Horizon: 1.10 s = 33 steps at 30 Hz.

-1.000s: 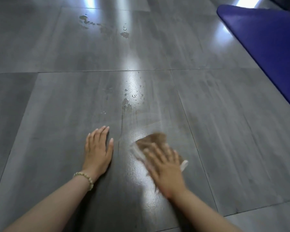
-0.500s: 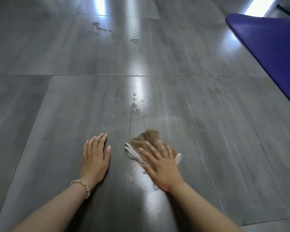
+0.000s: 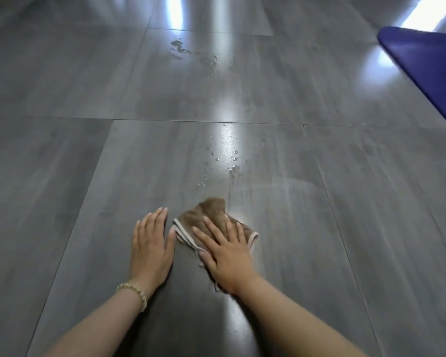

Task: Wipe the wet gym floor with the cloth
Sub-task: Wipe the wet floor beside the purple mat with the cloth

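Head view: the right hand (image 3: 227, 251) presses flat, fingers straight and spread, on the brown cloth (image 3: 213, 211) at lower centre of the frame. The cloth looks soft, light and limp (likely damp), best driven by palm pressure. The left hand (image 3: 151, 246) lies flat on the floor (image 3: 332, 228), holding nothing.

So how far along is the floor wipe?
Early to midway, I'd say. Done: a dull wiped smear on the floor right of the cloth. In hand: the right hand presses flat on the cloth; the left hand rests flat on the tile beside it. Left: droplets just ahead of the cloth and a farther splash on the next tile, both unwiped.
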Each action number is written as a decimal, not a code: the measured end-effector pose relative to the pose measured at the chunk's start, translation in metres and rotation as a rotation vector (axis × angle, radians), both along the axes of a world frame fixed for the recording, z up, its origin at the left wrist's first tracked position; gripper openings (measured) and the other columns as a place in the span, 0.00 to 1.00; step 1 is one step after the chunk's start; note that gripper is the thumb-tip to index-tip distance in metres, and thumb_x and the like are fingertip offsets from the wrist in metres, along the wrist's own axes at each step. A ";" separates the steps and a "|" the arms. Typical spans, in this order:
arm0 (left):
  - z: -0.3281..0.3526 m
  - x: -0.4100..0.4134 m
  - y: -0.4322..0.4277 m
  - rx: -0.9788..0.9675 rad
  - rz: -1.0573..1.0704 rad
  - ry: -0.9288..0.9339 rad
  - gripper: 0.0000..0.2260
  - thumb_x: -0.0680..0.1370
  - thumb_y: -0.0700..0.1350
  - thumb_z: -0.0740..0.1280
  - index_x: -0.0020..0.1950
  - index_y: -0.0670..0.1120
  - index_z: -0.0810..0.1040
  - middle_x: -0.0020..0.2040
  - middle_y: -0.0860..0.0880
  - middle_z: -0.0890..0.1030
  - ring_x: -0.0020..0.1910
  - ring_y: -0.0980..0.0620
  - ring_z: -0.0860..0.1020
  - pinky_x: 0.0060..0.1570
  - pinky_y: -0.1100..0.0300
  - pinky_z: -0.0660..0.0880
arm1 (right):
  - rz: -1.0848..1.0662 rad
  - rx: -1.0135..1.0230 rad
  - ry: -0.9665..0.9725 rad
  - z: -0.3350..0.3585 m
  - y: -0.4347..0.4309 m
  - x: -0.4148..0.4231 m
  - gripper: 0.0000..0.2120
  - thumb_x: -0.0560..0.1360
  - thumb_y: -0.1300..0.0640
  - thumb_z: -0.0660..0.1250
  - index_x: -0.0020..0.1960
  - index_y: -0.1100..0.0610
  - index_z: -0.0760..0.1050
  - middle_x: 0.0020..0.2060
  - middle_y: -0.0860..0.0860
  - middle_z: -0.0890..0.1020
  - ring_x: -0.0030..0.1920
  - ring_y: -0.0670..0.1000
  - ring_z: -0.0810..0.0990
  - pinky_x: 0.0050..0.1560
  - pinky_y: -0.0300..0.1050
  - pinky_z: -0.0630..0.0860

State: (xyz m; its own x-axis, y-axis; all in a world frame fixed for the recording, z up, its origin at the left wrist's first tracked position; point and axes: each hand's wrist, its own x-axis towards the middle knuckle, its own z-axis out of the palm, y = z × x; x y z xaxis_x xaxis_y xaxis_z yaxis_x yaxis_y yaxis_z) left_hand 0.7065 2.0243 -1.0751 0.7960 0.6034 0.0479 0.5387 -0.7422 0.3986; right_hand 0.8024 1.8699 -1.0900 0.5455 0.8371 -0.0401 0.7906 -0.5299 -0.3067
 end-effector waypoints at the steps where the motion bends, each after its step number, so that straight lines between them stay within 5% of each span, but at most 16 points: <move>1: 0.000 -0.002 0.000 0.000 -0.006 -0.004 0.28 0.77 0.56 0.44 0.71 0.43 0.64 0.70 0.45 0.68 0.70 0.46 0.63 0.72 0.49 0.52 | 0.024 -0.016 -0.053 -0.004 -0.023 0.006 0.23 0.78 0.40 0.49 0.72 0.37 0.59 0.73 0.42 0.62 0.74 0.58 0.57 0.71 0.60 0.48; 3: 0.001 -0.009 -0.001 -0.008 -0.024 -0.012 0.29 0.77 0.57 0.44 0.71 0.43 0.64 0.70 0.45 0.67 0.70 0.46 0.62 0.72 0.50 0.51 | -0.175 -0.012 -0.074 -0.009 -0.082 0.031 0.24 0.78 0.38 0.47 0.73 0.36 0.56 0.74 0.40 0.57 0.75 0.55 0.54 0.72 0.57 0.45; 7: 0.000 -0.023 -0.010 -0.023 -0.017 -0.023 0.28 0.77 0.56 0.45 0.70 0.42 0.65 0.69 0.44 0.68 0.70 0.45 0.63 0.72 0.49 0.52 | -0.991 -0.070 0.058 0.002 -0.143 0.045 0.24 0.79 0.40 0.45 0.75 0.39 0.49 0.77 0.43 0.48 0.76 0.58 0.44 0.73 0.60 0.42; 9: 0.000 -0.026 -0.019 -0.035 -0.034 -0.005 0.28 0.77 0.56 0.45 0.70 0.42 0.65 0.69 0.43 0.69 0.69 0.44 0.63 0.71 0.48 0.53 | -1.011 -0.052 0.089 0.005 -0.108 0.018 0.24 0.80 0.42 0.45 0.75 0.39 0.46 0.77 0.45 0.48 0.76 0.61 0.45 0.72 0.61 0.40; 12: 0.005 -0.020 -0.031 -0.010 -0.207 0.016 0.27 0.77 0.55 0.46 0.70 0.42 0.66 0.68 0.43 0.69 0.68 0.46 0.62 0.72 0.51 0.50 | -0.593 0.011 -0.044 -0.001 -0.058 -0.061 0.26 0.76 0.42 0.52 0.74 0.41 0.59 0.74 0.46 0.62 0.73 0.63 0.57 0.70 0.61 0.49; 14: 0.016 -0.009 -0.030 0.047 -0.305 -0.026 0.24 0.78 0.53 0.48 0.69 0.42 0.66 0.67 0.43 0.71 0.67 0.47 0.62 0.70 0.54 0.49 | -0.280 -0.001 -0.026 0.002 -0.069 -0.100 0.25 0.76 0.42 0.56 0.72 0.40 0.63 0.73 0.44 0.63 0.73 0.59 0.60 0.69 0.59 0.53; 16: 0.024 -0.002 -0.032 0.078 -0.313 -0.055 0.23 0.78 0.52 0.49 0.69 0.42 0.67 0.66 0.43 0.71 0.66 0.47 0.62 0.70 0.53 0.50 | -0.201 0.013 -0.050 -0.005 -0.117 -0.091 0.24 0.76 0.40 0.55 0.72 0.39 0.62 0.74 0.42 0.61 0.74 0.55 0.58 0.70 0.57 0.54; 21: 0.018 -0.021 -0.044 -0.015 -0.159 0.016 0.30 0.76 0.57 0.43 0.70 0.42 0.65 0.69 0.44 0.68 0.69 0.45 0.63 0.72 0.50 0.53 | -1.082 -0.107 0.058 0.006 -0.220 -0.008 0.25 0.79 0.39 0.48 0.75 0.40 0.51 0.77 0.44 0.51 0.76 0.59 0.48 0.72 0.62 0.46; 23: 0.011 -0.032 -0.052 -0.026 -0.194 0.072 0.31 0.75 0.59 0.41 0.71 0.43 0.64 0.70 0.46 0.66 0.70 0.47 0.61 0.72 0.52 0.51 | -1.209 -0.123 0.159 0.012 -0.205 0.010 0.27 0.79 0.39 0.47 0.76 0.41 0.47 0.77 0.44 0.44 0.76 0.60 0.42 0.72 0.62 0.40; 26: 0.004 -0.042 -0.067 -0.009 -0.215 0.105 0.31 0.75 0.59 0.41 0.72 0.45 0.63 0.71 0.47 0.65 0.71 0.48 0.59 0.72 0.54 0.47 | -0.861 -0.090 0.137 0.008 -0.138 -0.005 0.26 0.79 0.38 0.42 0.76 0.39 0.44 0.75 0.43 0.40 0.75 0.59 0.37 0.70 0.59 0.32; 29: 0.004 -0.038 -0.074 0.010 -0.250 0.127 0.32 0.75 0.60 0.40 0.73 0.47 0.61 0.72 0.48 0.63 0.72 0.49 0.58 0.72 0.55 0.46 | -0.373 -0.040 0.036 -0.005 -0.094 -0.049 0.27 0.77 0.36 0.43 0.75 0.39 0.53 0.75 0.42 0.52 0.75 0.59 0.44 0.70 0.57 0.35; 31: 0.006 -0.036 -0.073 0.021 -0.263 0.136 0.32 0.74 0.62 0.40 0.73 0.48 0.59 0.73 0.49 0.61 0.72 0.50 0.56 0.72 0.55 0.46 | -0.259 -0.068 0.000 -0.008 -0.108 -0.050 0.26 0.77 0.34 0.43 0.74 0.38 0.55 0.74 0.42 0.58 0.75 0.60 0.51 0.71 0.59 0.42; 33: 0.009 -0.037 -0.069 0.010 -0.245 0.130 0.34 0.73 0.64 0.40 0.74 0.48 0.58 0.74 0.50 0.59 0.72 0.50 0.54 0.72 0.54 0.46 | -0.310 -0.083 -0.026 -0.008 -0.140 -0.026 0.29 0.74 0.29 0.37 0.73 0.35 0.49 0.74 0.39 0.52 0.76 0.61 0.48 0.71 0.58 0.38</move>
State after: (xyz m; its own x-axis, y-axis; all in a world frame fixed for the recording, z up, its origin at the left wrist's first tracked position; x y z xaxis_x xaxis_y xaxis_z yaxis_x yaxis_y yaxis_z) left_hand 0.6700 1.9554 -1.0662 0.9179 0.3924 -0.0593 0.3890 -0.8600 0.3303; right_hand 0.7766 1.7299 -1.0980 0.7760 0.6251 -0.0841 0.5944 -0.7694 -0.2340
